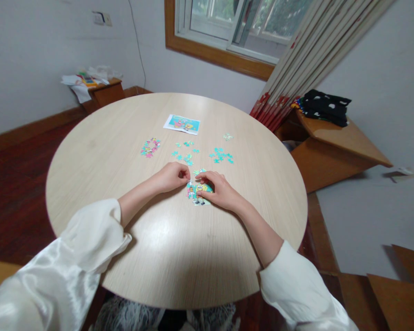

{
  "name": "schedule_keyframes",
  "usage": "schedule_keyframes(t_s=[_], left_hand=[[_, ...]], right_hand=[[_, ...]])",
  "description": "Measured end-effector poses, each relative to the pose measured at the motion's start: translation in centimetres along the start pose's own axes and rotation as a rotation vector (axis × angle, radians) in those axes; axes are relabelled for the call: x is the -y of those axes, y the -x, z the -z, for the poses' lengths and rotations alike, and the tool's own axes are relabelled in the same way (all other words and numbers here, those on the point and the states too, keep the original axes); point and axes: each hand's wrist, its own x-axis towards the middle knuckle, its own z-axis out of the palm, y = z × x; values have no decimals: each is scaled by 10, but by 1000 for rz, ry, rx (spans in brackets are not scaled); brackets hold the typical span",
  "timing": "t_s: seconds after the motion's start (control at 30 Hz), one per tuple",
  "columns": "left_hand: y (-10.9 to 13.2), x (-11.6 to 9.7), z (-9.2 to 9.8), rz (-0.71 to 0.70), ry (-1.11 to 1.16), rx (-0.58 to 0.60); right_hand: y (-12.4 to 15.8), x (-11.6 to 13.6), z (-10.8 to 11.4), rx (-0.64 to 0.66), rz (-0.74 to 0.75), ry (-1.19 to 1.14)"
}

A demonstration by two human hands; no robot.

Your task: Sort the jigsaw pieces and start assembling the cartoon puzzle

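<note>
A partly joined jigsaw picture (202, 200) with a yellow figure lies flat on the round wooden table (179, 257). At its upper left edge my left hand (174, 176) has thumb and fingertips pinched together; whatever they hold is too small to make out. My right hand (221, 191) rests over the picture's right side, with thumb and fingers apart around the yellow figure. Beyond the hands lie loose teal pieces (221, 156), more teal pieces (187, 159) nearer the middle, and pink and yellow pieces (149, 155) to the left.
A printed picture sheet (182, 125) lies toward the table's far side. A few pale pieces (228, 137) are right of it. Past the right edge, a wooden cabinet (331, 138) carries a black cloth (326, 106). A small stand (108, 94) with papers is at the far left.
</note>
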Motion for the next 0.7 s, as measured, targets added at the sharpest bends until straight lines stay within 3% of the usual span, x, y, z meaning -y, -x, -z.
schedule_keyframes(t_s=[0.37, 0.7], left_hand=[[1, -2, -4, -53, -93, -20], [5, -5, 7, -49, -111, -17]], right_hand=[[1, 0, 1, 4, 7, -11], [0, -2, 1, 8, 27, 26]])
